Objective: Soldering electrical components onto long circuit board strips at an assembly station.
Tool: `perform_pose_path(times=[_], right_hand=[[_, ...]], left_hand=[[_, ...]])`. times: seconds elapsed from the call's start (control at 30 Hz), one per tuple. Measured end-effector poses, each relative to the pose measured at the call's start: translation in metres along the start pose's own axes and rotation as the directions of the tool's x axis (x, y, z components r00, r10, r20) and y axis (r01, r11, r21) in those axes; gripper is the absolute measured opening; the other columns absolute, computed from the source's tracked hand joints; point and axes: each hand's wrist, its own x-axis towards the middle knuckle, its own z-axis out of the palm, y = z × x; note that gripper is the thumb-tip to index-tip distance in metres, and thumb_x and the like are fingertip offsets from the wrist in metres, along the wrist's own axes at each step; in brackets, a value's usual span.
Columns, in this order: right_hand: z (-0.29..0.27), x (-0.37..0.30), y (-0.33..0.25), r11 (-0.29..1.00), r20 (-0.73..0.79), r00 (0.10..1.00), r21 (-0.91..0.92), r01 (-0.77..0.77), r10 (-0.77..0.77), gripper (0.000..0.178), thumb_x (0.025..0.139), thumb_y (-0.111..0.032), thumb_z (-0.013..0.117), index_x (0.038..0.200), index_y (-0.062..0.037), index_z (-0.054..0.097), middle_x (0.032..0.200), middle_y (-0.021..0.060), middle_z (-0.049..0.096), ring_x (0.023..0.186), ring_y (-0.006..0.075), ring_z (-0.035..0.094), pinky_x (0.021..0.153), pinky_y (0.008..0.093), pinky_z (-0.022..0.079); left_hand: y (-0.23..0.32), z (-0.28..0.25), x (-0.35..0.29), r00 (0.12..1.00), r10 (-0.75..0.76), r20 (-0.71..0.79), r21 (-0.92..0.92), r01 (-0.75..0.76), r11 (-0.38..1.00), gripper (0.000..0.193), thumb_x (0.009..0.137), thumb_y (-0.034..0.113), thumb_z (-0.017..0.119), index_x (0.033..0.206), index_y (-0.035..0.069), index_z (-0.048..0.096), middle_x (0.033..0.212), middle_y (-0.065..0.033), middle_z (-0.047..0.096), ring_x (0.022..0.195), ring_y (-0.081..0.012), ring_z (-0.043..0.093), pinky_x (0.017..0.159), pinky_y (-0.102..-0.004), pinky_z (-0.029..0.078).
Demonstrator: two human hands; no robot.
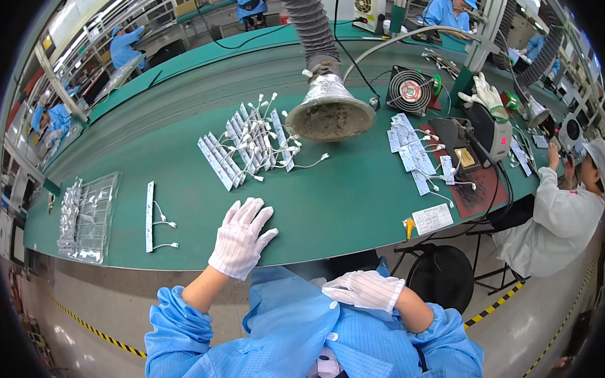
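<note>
My left hand (241,237), in a white striped glove, lies on the front edge of the green workbench (301,219) with its fingers spread and nothing in it. Across the front of my blue jacket (283,323) rests my right hand (365,290), also gloved, its fingers flat against the cloth near a button. Beyond the left hand sits a pile of white LED strip boards (247,146) with short wires and plugs. One separate strip (150,216) lies to the left, beside a clear plastic tray (99,217) holding more wired pieces.
A fume extraction hood (329,116) hangs over the bench. To the right are more strips (412,153), a fan (410,90), a soldering station (487,133) and a paper label card (432,219). A co-worker in white (554,213) sits at the right; a black stool (440,276) stands nearby.
</note>
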Motion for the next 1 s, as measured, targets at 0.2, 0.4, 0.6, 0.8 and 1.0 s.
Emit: perform_pose_path(times=[0.2, 0.4, 0.6, 0.8, 1.0], right_hand=[[-0.051, -0.042, -0.002, 0.982, -0.240, 0.960, -0.152, 0.109, -0.144, 0.036, 0.098, -0.026, 0.042, 0.119, -0.0054, 0.062, 0.106, 0.0163, 0.068, 0.095, 0.0284, 0.066, 0.081, 0.0364, 0.054], [-0.116, -0.081, 0.027, 0.553, -0.592, 0.629, 0.780, 0.292, 0.504, 0.049, 0.100, -0.038, 0.049, 0.126, 0.0029, 0.054, 0.088, 0.0119, 0.067, 0.068, 0.0162, 0.063, 0.064, 0.0276, 0.052], [-0.170, -0.108, 0.105, 0.161, -0.485, 0.262, 0.669, 0.725, 0.835, 0.045, 0.092, -0.041, 0.062, 0.117, -0.0030, 0.055, 0.098, 0.0115, 0.067, 0.073, 0.0167, 0.065, 0.061, 0.0310, 0.054], [-0.213, -0.099, 0.161, 0.017, -0.517, 0.328, 0.554, 0.833, 0.790, 0.041, 0.093, -0.029, 0.064, 0.126, -0.0076, 0.053, 0.107, 0.0128, 0.064, 0.075, 0.0172, 0.067, 0.061, 0.0281, 0.055], [-0.241, -0.090, 0.183, 0.264, -0.605, 0.322, 0.681, 0.683, 0.728, 0.048, 0.092, -0.025, 0.064, 0.137, -0.0222, 0.048, 0.109, 0.0096, 0.061, 0.068, 0.0096, 0.059, 0.056, 0.0210, 0.049]], left_hand=[[0.000, -0.001, 0.000, 1.000, -0.007, -0.021, -0.015, 0.007, 1.000, 0.039, 0.088, 0.029, 0.064, 0.120, 0.007, 0.057, 0.128, -0.0166, 0.056, 0.125, -0.0317, 0.049, 0.110, -0.0462, 0.033], [0.003, -0.003, 0.004, 1.000, -0.017, -0.020, -0.056, 0.015, 0.998, 0.041, 0.082, 0.021, 0.068, 0.118, 0.004, 0.058, 0.126, -0.0166, 0.055, 0.123, -0.0337, 0.050, 0.109, -0.0471, 0.034], [0.005, -0.005, 0.011, 0.997, -0.046, 0.056, -0.029, 0.048, 0.998, 0.044, 0.078, 0.018, 0.070, 0.118, 0.004, 0.059, 0.126, -0.0186, 0.054, 0.122, -0.0358, 0.049, 0.109, -0.0500, 0.033], [0.002, -0.003, 0.016, 0.992, -0.094, 0.087, -0.082, 0.101, 0.991, 0.046, 0.072, 0.013, 0.074, 0.116, 0.007, 0.060, 0.127, -0.0151, 0.054, 0.123, -0.0350, 0.048, 0.108, -0.0521, 0.034], [-0.002, -0.001, 0.017, 0.985, -0.143, 0.102, -0.101, 0.153, 0.983, 0.042, 0.072, 0.010, 0.072, 0.113, 0.010, 0.061, 0.125, -0.0129, 0.054, 0.122, -0.0334, 0.049, 0.108, -0.0515, 0.033]])
